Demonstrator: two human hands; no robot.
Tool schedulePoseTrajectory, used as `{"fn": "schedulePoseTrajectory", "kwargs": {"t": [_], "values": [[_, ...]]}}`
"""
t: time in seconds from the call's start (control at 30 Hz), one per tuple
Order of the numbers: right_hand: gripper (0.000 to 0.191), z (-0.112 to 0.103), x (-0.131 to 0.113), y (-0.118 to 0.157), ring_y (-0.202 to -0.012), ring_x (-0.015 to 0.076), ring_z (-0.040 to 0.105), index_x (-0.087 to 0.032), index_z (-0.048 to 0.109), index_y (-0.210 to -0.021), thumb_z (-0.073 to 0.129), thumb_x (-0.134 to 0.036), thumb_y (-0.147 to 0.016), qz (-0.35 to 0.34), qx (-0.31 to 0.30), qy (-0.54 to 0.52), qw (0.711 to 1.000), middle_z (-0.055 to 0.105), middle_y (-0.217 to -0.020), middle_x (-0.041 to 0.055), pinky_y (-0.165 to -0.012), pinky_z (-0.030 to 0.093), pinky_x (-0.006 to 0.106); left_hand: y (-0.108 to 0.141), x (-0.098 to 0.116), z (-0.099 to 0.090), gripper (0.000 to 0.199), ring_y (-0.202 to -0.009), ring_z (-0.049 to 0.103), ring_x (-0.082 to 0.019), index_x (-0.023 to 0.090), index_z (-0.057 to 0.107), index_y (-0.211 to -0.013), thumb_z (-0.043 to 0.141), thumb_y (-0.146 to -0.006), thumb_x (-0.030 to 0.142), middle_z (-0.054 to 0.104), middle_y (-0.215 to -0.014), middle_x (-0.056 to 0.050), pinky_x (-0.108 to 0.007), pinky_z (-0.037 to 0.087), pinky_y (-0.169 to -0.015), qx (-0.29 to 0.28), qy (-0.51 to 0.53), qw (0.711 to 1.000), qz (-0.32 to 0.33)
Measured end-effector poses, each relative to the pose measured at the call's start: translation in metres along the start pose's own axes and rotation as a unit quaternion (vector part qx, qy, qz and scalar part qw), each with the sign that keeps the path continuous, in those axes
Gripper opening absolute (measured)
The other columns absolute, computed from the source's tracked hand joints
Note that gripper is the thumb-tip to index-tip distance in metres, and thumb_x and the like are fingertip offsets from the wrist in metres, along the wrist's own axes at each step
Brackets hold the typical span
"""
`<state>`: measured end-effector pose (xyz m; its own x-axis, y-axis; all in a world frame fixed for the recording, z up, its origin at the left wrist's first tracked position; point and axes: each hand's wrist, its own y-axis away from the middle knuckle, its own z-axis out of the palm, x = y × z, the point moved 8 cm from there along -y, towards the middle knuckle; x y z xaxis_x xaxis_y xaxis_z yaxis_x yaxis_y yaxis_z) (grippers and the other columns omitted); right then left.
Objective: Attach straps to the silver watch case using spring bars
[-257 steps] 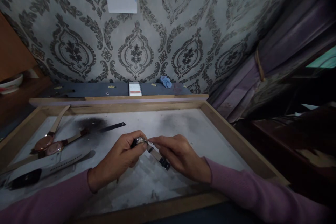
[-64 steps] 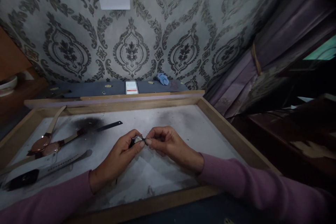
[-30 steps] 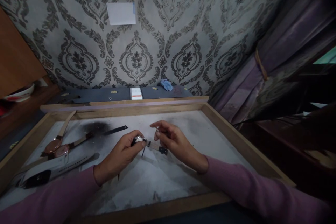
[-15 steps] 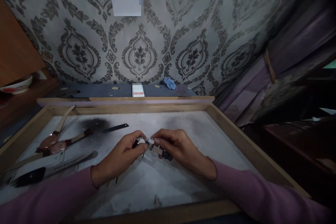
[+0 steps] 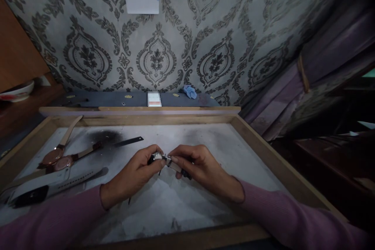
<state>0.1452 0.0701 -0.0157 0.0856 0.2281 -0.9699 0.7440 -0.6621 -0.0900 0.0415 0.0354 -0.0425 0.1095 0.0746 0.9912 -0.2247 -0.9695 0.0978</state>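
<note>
A wristwatch (image 5: 157, 156) held over a wood-walled tray (image 5: 265, 152).
At left, two rose-gold watches (image 5: 52, 157) lie just beside each other, then a dark flat strip (image 5: 129, 141); the left hand (image 5: 134, 174) closes around the wristwatch's case; the right hand (image 5: 205, 170) is nearly closed at its strap (image 5: 175, 165), its grip unclear.

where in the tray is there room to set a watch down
In the tray, bare floor lies between the right hand and the right wall, and between the held watch and the near wall. The left side is crowded: two rose-gold watches, white strap, black strip.
</note>
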Motion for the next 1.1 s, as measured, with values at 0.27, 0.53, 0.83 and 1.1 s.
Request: {"fn": "schedulePoseTrajectory", "kwargs": {"t": [0.27,0.53,0.83,1.1], "values": [[0.027,0.0006,0.0007,-0.0003,-0.052,0.0075,0.056,-0.011,0.069,-0.084,0.057,-0.035,-0.089,0.001,-0.004,0.009,1.0,0.058,-0.062,-0.0003,-0.05,0.049,0.018,0.0014,0.0,0.0007,0.014,-0.046,0.022,-0.008,0.019,0.051,-0.084,0.05,-0.089,0.032,0.029,-0.052,0.011,-0.022,0.018,-0.046,-0.004,-0.001,1.0,-0.007],[0.026,0.0016,0.0002,0.0008,-0.048,0.0063,0.054,-0.01,0.068,-0.086,0.053,-0.03,-0.091,-0.014,-0.012,0.023,1.0,0.057,-0.059,-0.0013,-0.047,0.046,0.017,0.0006,0.0024,0.0005,0.012,-0.047,0.024,-0.009,0.019,0.051,-0.085,0.05,-0.087,0.031,0.032,-0.053,0.01,-0.022,0.019,-0.046,-0.001,0.0,1.0,-0.001],[0.028,0.0015,-0.0011,0.0002,-0.044,0.0049,0.05,-0.01,0.065,-0.085,0.051,-0.033,-0.092,-0.016,-0.004,0.025,1.0,0.056,-0.056,-0.0023,-0.044,0.04,0.017,0.0014,0.0007,0.0003,0.011,-0.044,0.02,-0.008,0.018,0.052,-0.086,0.049,-0.088,0.029,0.028,-0.051,0.012,-0.021,0.017,-0.044,-0.006,0.0,1.0,-0.002],[0.028,0.0011,0.0013,0.0001,-0.047,0.0058,0.054,-0.01,0.065,-0.084,0.051,-0.033,-0.092,-0.018,-0.005,0.029,0.999,0.056,-0.059,-0.0011,-0.045,0.041,0.017,0.0011,-0.0006,0.0007,0.012,-0.043,0.018,-0.007,0.018,0.051,-0.086,0.049,-0.089,0.03,0.027,-0.05,0.012,-0.022,0.015,-0.043,-0.008,0.002,1.0,-0.002]]}}
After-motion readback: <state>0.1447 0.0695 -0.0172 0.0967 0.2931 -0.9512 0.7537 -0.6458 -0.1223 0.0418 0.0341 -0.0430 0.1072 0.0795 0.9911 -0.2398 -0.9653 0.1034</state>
